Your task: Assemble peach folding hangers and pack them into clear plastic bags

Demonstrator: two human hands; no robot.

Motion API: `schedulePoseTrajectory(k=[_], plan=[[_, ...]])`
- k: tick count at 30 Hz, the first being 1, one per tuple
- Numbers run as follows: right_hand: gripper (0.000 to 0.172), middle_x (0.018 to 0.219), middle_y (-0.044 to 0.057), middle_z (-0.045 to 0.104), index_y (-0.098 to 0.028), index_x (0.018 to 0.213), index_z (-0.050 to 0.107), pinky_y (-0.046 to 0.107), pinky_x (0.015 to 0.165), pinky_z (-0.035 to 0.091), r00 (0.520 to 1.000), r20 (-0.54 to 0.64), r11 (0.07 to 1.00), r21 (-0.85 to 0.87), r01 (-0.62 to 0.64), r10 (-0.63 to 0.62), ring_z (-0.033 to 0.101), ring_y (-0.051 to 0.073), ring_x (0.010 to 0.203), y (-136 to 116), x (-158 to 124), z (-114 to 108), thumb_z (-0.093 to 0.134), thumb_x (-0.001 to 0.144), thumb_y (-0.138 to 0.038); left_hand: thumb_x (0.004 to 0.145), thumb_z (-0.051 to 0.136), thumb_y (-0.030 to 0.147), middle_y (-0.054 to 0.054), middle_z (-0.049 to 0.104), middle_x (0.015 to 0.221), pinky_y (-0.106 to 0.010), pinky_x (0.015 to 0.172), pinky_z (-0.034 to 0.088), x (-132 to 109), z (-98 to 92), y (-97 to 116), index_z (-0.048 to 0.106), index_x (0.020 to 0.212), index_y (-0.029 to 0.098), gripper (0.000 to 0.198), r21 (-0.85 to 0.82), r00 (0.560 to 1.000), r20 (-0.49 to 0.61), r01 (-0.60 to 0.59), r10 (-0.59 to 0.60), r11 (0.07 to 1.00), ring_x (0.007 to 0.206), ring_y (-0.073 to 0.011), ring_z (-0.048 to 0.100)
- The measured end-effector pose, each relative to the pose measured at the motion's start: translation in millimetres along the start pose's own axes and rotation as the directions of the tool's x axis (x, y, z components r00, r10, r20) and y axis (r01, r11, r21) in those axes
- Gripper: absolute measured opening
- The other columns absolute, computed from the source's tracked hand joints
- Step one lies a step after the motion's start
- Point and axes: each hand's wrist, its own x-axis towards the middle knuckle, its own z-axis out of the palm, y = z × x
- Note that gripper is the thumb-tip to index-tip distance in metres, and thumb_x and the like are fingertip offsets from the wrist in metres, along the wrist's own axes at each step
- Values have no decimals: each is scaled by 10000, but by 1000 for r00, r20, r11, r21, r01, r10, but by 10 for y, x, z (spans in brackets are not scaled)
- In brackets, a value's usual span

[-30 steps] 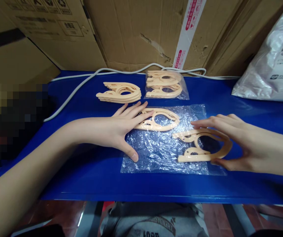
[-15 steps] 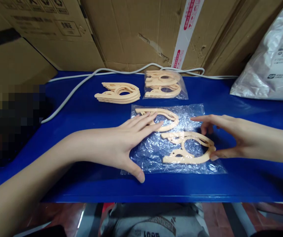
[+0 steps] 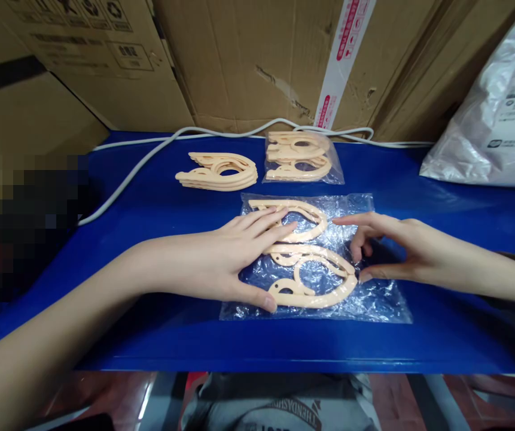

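A crinkled clear plastic bag [image 3: 374,299] lies flat on the blue table [image 3: 171,323]. On it lie two peach plastic folding hangers: a far one [image 3: 304,211] and a near one [image 3: 324,287]. My left hand [image 3: 234,260] rests flat with fingers spread, fingertips on the far hanger and thumb touching the near hanger's left end. My right hand [image 3: 387,248] has its thumb against the near hanger's right end, its forefinger stretched out and its other fingers curled.
A stack of bare peach hangers [image 3: 219,172] and a bagged set of hangers [image 3: 301,157] lie farther back. A white cable [image 3: 149,152] runs along the back. Cardboard boxes [image 3: 239,60] wall the rear; a white plastic sack [image 3: 499,114] sits at right.
My right hand slid the near hanger leftward across the bag until it met my left thumb. My left hand shifted slightly right onto the far hanger.
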Motion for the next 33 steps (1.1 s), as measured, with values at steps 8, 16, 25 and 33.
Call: schedulePoseTrajectory(k=[8,16,25,33], plan=[[673,838,1,671,-254,1457,500,291,701,497,997,-60,998,-52,43,-46,642,166,749,-39,106,150,708,865,-500,825,510,829,-77,-148,1691,-614,1225,172,-16,3,-3,-17,1624,317,1085,-6,999,24,26,-26,1000,1552,-416,-86],[544,882,9,756,-237,1431,529,286,761,525,995,-98,992,122,15,-3,711,165,804,-80,61,94,647,940,-440,827,519,823,-52,-154,1693,-601,1234,162,-7,8,-26,8,1626,328,1070,-25,999,31,34,-34,999,1551,-416,-96],[522,904,32,796,-236,1419,556,320,783,577,989,-90,946,315,-81,115,757,197,819,-183,45,65,620,949,-452,841,539,789,-16,-185,1686,-571,1253,122,-10,-10,10,7,1628,318,1060,-19,995,59,77,-76,997,1551,-392,-131],[548,934,26,797,-240,1422,542,304,826,565,988,-72,931,350,-100,133,754,186,875,-194,53,83,664,924,-433,823,536,813,-18,-194,1683,-619,1236,122,-6,8,-7,-31,1617,361,1075,-37,998,38,54,-53,998,1544,-404,-142]])
